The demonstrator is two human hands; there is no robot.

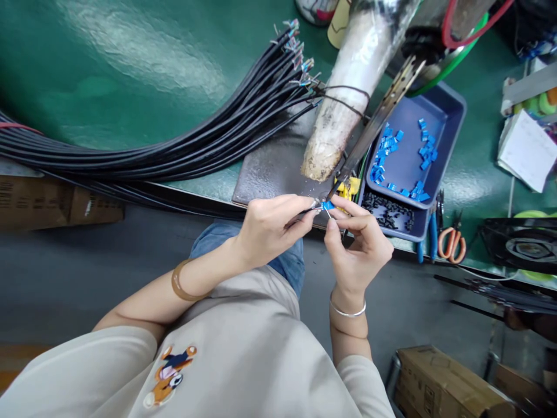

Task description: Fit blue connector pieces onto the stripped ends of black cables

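My left hand (pixel 278 223) pinches the end of a black cable close to the table's front edge. A small blue connector (pixel 328 205) sits at that cable end, between my two hands, right by the tip of a soldering iron (pixel 363 145). My right hand (pixel 359 238) has thumb and fingers closed on a thin pale wire (pixel 328 212) beside the connector. A thick bundle of black cables (pixel 174 151) with stripped, coloured wire ends lies to the left. The wrapped white tube (pixel 339 116) hangs just beyond my hands.
A blue tray (pixel 455 125) holds blue connectors, with small black parts (pixel 387 213) in a tray below it. Yellow pieces (pixel 348 188) lie near the iron. Orange-handled cutters (pixel 451 244) and blue-handled pliers (pixel 433 232) are at the right front edge. Papers (pixel 526 151) lie further right.
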